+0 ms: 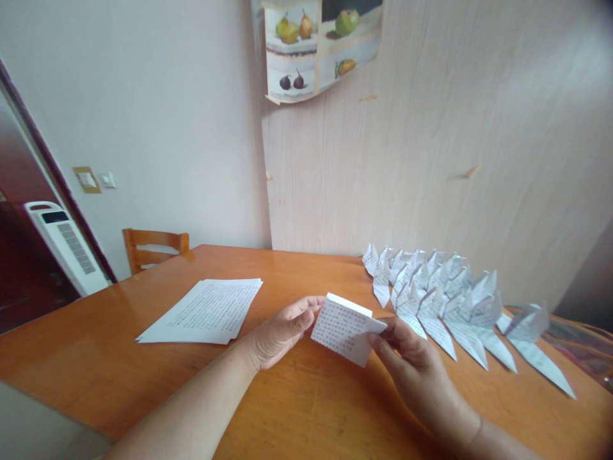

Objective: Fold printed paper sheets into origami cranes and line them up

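Note:
A folded sheet of printed paper [345, 327] is held just above the wooden table [306, 396] near its middle. My left hand [280, 332] pinches the sheet's left edge with thumb and fingertips. My right hand [412, 364] grips its lower right corner, fingers closed round the fold. Both forearms reach in from the bottom of the view.
A stack of flat printed sheets [205, 311] lies on the table to the left. Several folded paper shapes [450, 300] stand in rows to the right, against a wood-panel wall. A wooden chair [156, 249] and a white appliance [67, 246] stand at the far left.

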{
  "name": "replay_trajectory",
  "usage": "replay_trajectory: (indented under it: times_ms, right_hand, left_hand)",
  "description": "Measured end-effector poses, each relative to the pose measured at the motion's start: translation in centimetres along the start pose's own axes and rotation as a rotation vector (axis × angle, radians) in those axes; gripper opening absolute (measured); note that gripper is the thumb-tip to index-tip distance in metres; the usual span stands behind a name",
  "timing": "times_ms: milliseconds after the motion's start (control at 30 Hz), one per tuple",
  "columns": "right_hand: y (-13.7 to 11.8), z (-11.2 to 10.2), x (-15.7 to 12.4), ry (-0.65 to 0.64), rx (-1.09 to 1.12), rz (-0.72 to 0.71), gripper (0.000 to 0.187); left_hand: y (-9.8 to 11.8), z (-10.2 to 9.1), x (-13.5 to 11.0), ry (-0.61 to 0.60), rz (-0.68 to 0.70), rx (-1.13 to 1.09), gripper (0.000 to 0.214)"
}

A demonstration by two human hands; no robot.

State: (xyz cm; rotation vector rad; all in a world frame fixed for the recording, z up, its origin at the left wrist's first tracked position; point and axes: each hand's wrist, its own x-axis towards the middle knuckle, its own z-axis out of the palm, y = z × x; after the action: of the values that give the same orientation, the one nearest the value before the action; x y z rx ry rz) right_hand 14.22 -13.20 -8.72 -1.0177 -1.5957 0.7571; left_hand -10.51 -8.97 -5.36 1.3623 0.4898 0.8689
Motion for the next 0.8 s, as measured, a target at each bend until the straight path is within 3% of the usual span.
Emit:
replay_trajectory:
  times_ms: [133,233,333,400,500,567,700,800]
  right_hand:
    - [0.5,0.0,0.4,-0.016,0.167,0.081,0.024]
    - [0.7,0.1,0.5,0.048,0.131,0.095,0.035]
    - [0.2,-0.1,0.3,0.217,-0.172,-0.071,0.052]
    - [-0.5,-0.3,0.1,0.194,-0.398,-0.264,0.055]
    - [-1.7,-0.5,-0.1,-0.086,-0.634,-0.456,0.046]
    - [-2.1,-0.5,-0.1,-0.175,-0.726,-0.515,0.034]
    - [-1.8,-0.5,0.2,-0.083,-0.713,-0.497,0.019]
    - [-1.0,-0.7,0.5,-0.056,-0.606,-0.407,0.016]
  left_hand:
    - [-0.5,0.2,0.1,0.083,-0.099,0.127,0.059]
    - [-1.0,0.4,0.3,0.184,-0.125,0.155,0.056]
    - [-1.3,0.7,0.5,0.261,-0.158,0.126,0.065]
    - [-1.3,1.0,0.5,0.302,-0.177,0.091,0.072]
    - [-1.4,1.4,0.6,0.322,-0.191,0.026,0.076]
    - [-1.3,1.7,0.6,0.311,-0.183,-0.015,0.072]
    - [-1.2,2.1,0.3,0.303,-0.131,0.057,0.048]
    - [-0.9,2.2,0.1,0.393,0.057,0.436,0.04]
